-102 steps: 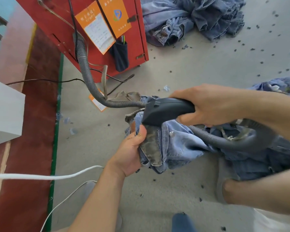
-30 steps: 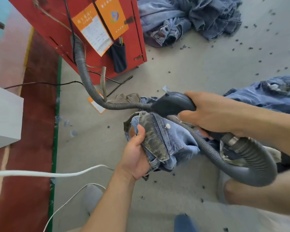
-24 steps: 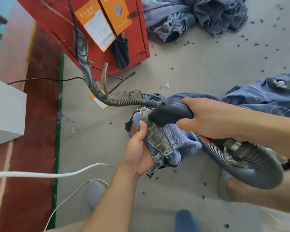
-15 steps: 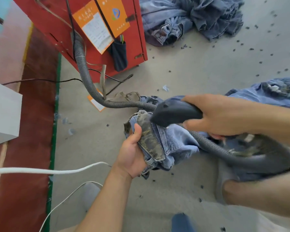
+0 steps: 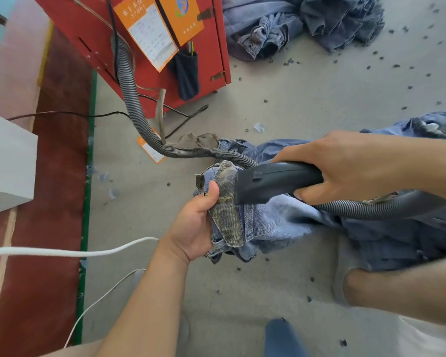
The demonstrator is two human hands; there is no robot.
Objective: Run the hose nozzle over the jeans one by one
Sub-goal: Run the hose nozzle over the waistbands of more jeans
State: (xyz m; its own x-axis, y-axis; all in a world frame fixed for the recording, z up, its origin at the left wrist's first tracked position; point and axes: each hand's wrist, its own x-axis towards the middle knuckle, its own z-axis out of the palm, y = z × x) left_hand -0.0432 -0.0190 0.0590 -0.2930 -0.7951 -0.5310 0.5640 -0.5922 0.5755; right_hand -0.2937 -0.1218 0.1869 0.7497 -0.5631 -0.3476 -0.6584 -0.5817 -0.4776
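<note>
A pair of light blue jeans with a stained brownish waistband is bunched up at mid frame. My left hand grips the waistband from the left, thumb on top. My right hand is closed around the black hose nozzle, whose mouth rests against the waistband just right of my left thumb. The grey ribbed hose runs from the red machine, loops behind the nozzle and passes under my right hand toward the right.
A red machine with orange labels stands at the top left. One heap of jeans lies at the top, more denim at the right. White cables cross the lower left. A white box sits at the left edge.
The nozzle has slid left and down along the jeans until its mouth meets the waistband beside my left thumb. My left hand keeps its grip on the waistband.
</note>
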